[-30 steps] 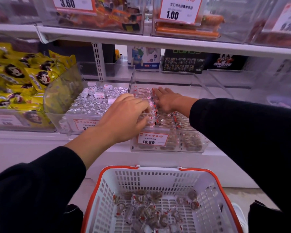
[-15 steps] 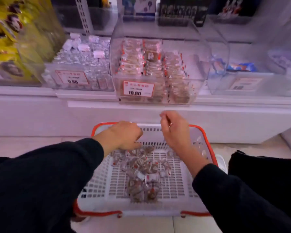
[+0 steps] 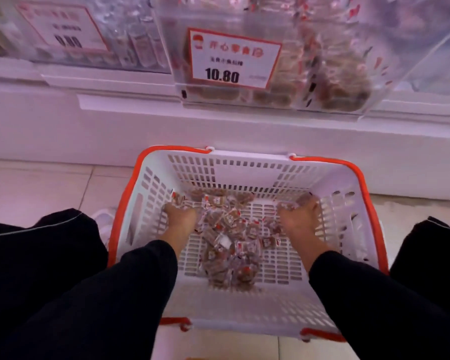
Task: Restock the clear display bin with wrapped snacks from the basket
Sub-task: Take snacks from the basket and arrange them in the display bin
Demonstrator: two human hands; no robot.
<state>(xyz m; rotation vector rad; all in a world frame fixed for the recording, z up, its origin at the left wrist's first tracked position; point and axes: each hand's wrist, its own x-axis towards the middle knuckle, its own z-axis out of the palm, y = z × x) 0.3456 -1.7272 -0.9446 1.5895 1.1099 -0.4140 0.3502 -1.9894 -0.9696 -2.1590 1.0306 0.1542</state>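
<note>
While the white basket (image 3: pixel 343 203) sits below the clear display bin (image 3: pixel 335 81), I see my left hand (image 3: pixel 179 219) and right hand (image 3: pixel 298 216) down inside it among the wrapped snacks (image 3: pixel 229 237), fingers buried, so I cannot tell their grip.

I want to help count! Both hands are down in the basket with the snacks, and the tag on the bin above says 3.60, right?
Not quite: the head view shows the tag on the bin reads 10.80. Both hands are in the basket among the snacks.
</note>
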